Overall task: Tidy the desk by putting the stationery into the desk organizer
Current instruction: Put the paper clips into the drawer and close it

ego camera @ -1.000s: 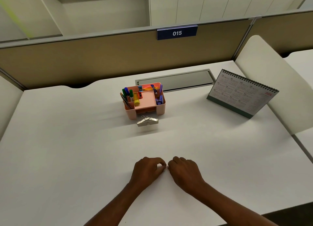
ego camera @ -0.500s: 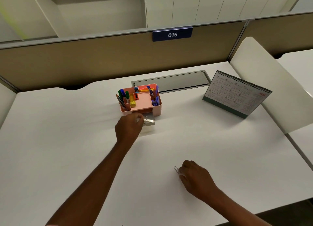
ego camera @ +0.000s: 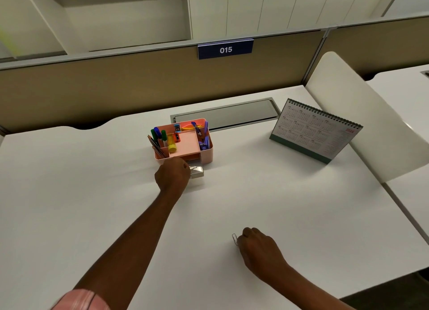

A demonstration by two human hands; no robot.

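Two hands, two jobs. Your right hand (ego camera: 260, 248) sat curled on the near part of the desk (ego camera: 92, 193), fingertips pinching a thin wire paper clip (ego camera: 235, 239). The clip stuck out left of the knuckles, long axis running roughly away from you. Your left hand (ego camera: 173, 176) was far up the desk, curled at the clear drawer (ego camera: 199, 172) pulled out of the front of the pink desk organizer (ego camera: 205, 156). Its fingers were hidden behind the back of the hand, so I couldn't tell if it gripped the drawer or only touched it. Key relation: the drawer lay well ahead and to the left of the clip, w/ the left hand right at it and the right hand well apart. Judging from that, the clip needed carrying fwd-left over bare desk to the drawer's open top. Materials: clip = slim bent wire, prob. easy to lose from a pinch. Drawer = transparent hard plastic, boxy, silvery clips inside. Organizer = matte pink plastic, rounded corners, several compartments w/ markers (ego camera: 157, 134) upright at its left. Desk = smooth white, likely low friction.
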